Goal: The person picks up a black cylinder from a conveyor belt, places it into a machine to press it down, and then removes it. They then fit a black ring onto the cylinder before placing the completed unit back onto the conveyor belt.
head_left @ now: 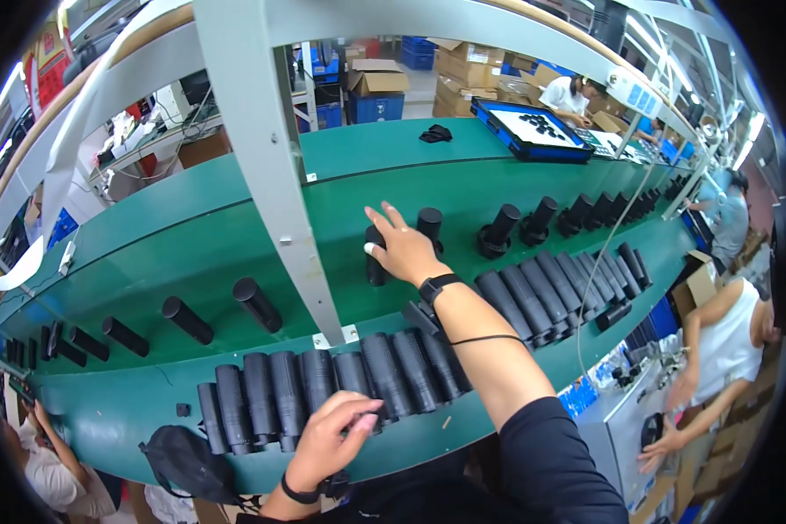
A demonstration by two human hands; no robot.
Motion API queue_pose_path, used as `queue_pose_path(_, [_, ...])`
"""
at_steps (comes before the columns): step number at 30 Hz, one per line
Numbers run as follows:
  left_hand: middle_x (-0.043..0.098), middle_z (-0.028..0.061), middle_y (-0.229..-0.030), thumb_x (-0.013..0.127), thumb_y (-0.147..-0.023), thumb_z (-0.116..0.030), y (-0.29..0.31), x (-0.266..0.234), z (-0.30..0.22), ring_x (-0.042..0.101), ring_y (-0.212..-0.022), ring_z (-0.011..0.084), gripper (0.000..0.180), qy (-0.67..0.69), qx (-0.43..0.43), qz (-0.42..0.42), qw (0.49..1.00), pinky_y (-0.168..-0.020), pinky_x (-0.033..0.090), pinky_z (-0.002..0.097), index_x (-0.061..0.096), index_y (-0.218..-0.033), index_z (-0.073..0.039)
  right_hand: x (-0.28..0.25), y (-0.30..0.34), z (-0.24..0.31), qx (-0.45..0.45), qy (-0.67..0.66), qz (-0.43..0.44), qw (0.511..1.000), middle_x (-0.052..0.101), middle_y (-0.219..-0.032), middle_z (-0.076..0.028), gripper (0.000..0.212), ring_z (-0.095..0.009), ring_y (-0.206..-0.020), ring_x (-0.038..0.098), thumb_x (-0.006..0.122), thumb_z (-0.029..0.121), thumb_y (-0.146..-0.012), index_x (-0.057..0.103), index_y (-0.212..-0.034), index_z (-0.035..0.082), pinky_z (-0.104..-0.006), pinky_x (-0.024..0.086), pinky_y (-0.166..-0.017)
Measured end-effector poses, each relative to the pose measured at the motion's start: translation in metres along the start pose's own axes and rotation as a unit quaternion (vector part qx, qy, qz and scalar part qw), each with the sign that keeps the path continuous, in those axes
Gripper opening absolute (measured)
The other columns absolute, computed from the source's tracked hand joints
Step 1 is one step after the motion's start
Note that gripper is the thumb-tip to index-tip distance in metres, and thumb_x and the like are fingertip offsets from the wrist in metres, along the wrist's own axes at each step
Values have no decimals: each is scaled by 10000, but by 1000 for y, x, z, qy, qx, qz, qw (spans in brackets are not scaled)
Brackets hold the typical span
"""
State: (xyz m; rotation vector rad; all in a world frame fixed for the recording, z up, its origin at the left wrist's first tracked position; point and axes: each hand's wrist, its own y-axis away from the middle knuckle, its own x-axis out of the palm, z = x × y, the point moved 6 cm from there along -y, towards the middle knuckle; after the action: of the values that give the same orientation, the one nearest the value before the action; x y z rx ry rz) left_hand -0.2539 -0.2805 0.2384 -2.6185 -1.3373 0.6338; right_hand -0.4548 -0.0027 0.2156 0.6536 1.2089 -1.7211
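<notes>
My right hand [403,251] reaches across the green bench with its fingers spread, and its covered thumb lies against an upright black tube [375,272]. Just beyond its wrist another black tube [429,224] stands in a wider base. Nearer to me, ribbed black cylinders [286,393] lie side by side in a row. My left hand [330,437] is curled at the near ends of this row, thumb and fingers drawn together. Whatever may be between those fingers is hidden.
A grey upright post [262,157] stands on the bench left of my right hand. More black tubes [186,319] line the green conveyor strip. A black bag [188,458] sits at the near left edge. A blue-rimmed tray [533,131] is farther back. Other people work nearby.
</notes>
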Motion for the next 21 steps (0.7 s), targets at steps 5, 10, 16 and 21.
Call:
queue_pose_path(5, [723, 108, -1076, 715, -977, -1, 3, 17, -3, 667, -840, 150, 227, 42, 6, 25, 999, -715, 525, 263, 754, -1200, -7, 7, 3, 0, 77, 1, 119, 990, 613, -1385, -208, 624, -481, -1080, 689, 828, 248, -895, 555, -1436, 99, -509, 585, -934])
queue_pose_path(10, [734, 107, -1083, 713, -986, -18, 30, 40, -4, 685, -877, 169, 218, 83, 0, 137, 987, -749, 534, 275, 756, -1199, -11, -147, 50, 14, -41, -83, -87, 992, 647, -1282, -189, 659, -387, -1090, 701, 881, 218, -856, 568, -1412, 56, -439, 580, -957])
queue_pose_path(16, [743, 107, -1033, 706, -990, -30, 28, 65, -2, 700, -899, 197, 196, 71, -5, 228, 971, -773, 546, 304, 765, -1176, -9, -417, 175, 55, 100, -259, -74, 958, 612, -1267, -107, 718, -183, -1056, 685, 904, 71, -811, 551, -1434, 26, -305, 587, -909])
queue_pose_path(21, [744, 116, -992, 710, -972, -17, 20, 75, -32, 705, -900, 210, 189, 50, 30, 242, 969, -783, 551, 319, 765, -1152, 3, -621, 331, 154, 203, 52, -153, 966, 636, -1288, -127, 806, -239, -1085, 727, 894, 177, -771, 531, -1467, -2, -365, 623, -956])
